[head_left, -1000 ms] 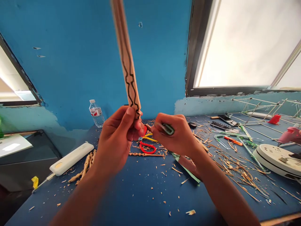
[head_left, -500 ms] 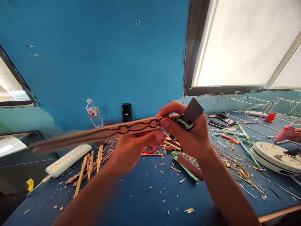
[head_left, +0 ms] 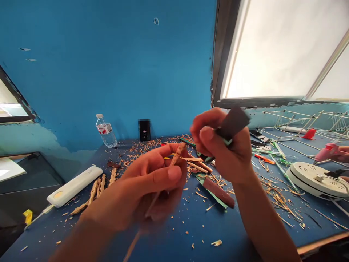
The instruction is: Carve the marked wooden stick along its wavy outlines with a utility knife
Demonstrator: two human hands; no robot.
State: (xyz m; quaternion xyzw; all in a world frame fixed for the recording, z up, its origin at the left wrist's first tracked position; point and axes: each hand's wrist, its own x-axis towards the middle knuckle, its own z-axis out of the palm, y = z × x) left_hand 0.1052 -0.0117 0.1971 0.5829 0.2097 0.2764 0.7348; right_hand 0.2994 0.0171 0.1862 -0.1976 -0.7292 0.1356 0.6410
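My left hand (head_left: pixel 152 178) is closed around a wooden stick (head_left: pixel 178 154). The stick's upper tip shows above the fingers; its lower end runs down toward me, blurred. Raised to the right of it, apart from the stick, my right hand (head_left: pixel 226 145) is closed on a tool with a flat dark grey end (head_left: pixel 235 123) and a bit of green beside it. Its working end is hidden by the fingers. Below my right hand, a dark red-brown strip (head_left: pixel 218 191) lies on a green piece among wood shavings.
Carved wooden sticks (head_left: pixel 98 189) and a white power strip (head_left: pixel 76 185) lie at left. A water bottle (head_left: pixel 105 131) and black phone (head_left: pixel 144 130) stand by the wall. At right are a round white socket unit (head_left: pixel 317 182), an orange cutter (head_left: pixel 264 159) and another person's hand with a pink glue gun (head_left: pixel 327 152).
The stick has swung from lying nearly level across both hands to pointing down toward me in my left hand. My right hand has come off it and moved slightly right.
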